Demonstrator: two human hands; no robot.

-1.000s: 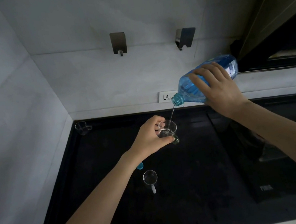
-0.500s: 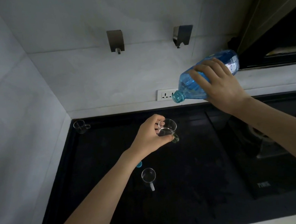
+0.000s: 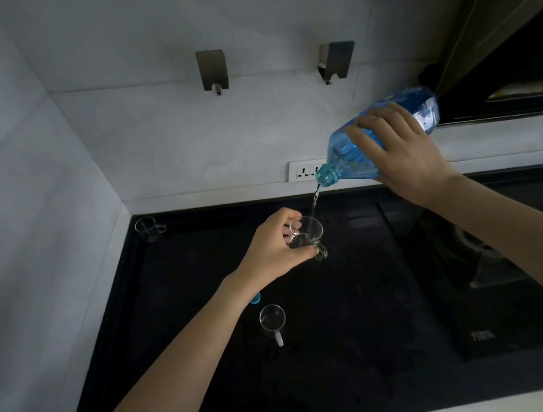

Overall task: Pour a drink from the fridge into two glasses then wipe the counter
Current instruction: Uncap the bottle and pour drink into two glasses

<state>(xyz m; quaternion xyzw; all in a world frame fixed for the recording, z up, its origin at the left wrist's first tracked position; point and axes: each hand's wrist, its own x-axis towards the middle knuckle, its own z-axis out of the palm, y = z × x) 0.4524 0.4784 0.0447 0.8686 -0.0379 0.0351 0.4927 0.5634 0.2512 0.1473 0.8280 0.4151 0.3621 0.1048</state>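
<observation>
My right hand (image 3: 404, 153) grips a blue plastic bottle (image 3: 349, 150), tilted with its open neck down to the left. A thin stream of water falls from the neck into a small clear glass cup (image 3: 306, 234), which my left hand (image 3: 269, 251) holds above the black counter (image 3: 351, 351). A little water lies in that cup. A second clear cup (image 3: 272, 319) with a handle stands on the counter below my left wrist. The blue bottle cap (image 3: 255, 298) peeks out beside my left forearm.
A third glass cup (image 3: 147, 228) stands in the counter's back left corner. A gas hob (image 3: 498, 262) fills the right side. A wall socket (image 3: 305, 170) sits behind the bottle neck, two metal hooks (image 3: 212, 71) higher on the wall, a range hood at the upper right.
Water poured a second ago, stopped half a second ago as the bottle was raised, and flows into the held cup again now. My left hand has kept the cup in place.
</observation>
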